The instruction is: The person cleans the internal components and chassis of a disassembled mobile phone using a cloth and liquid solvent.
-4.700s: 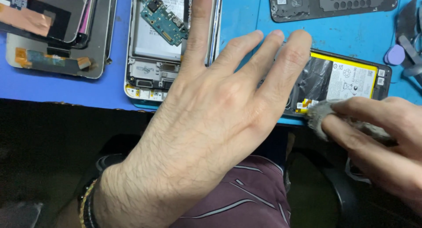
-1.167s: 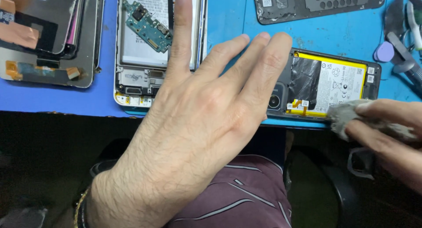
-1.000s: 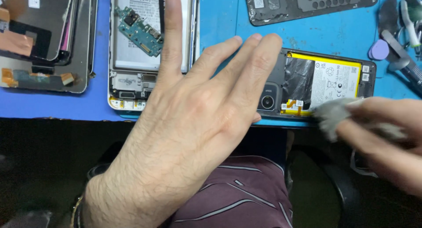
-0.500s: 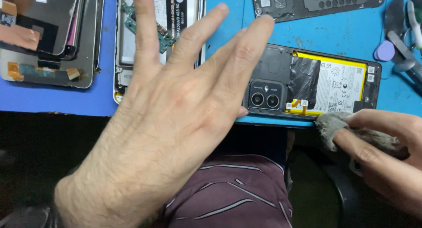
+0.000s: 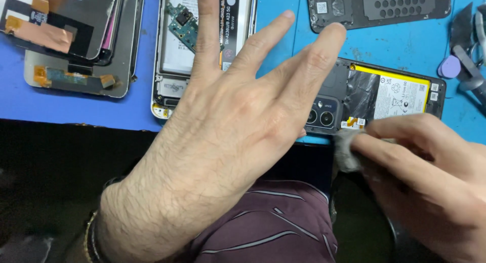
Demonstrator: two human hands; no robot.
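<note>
My left hand [image 5: 228, 121] is spread flat with its fingers apart, hovering over the near edge of the blue mat and holding nothing. Its fingertips reach over the left end of an opened phone [image 5: 385, 98] with a yellow-edged battery and two camera lenses showing. My right hand [image 5: 430, 177] pinches a small grey cloth [image 5: 347, 149] against the phone's near edge, beside the lenses.
A second opened phone [image 5: 174, 60] with a green circuit board lies behind my left hand. Stacked screen panels [image 5: 71, 45] with copper tape sit at the far left. A dark back cover [image 5: 385, 7] lies at the top right; a purple pick [image 5: 449, 67] and metal tools [image 5: 473, 55] are at the right edge.
My left hand slid left and lifted off the phone, uncovering its camera lenses. My right hand keeps rubbing the grey cloth along the phone's near edge and has moved left toward the lenses.
</note>
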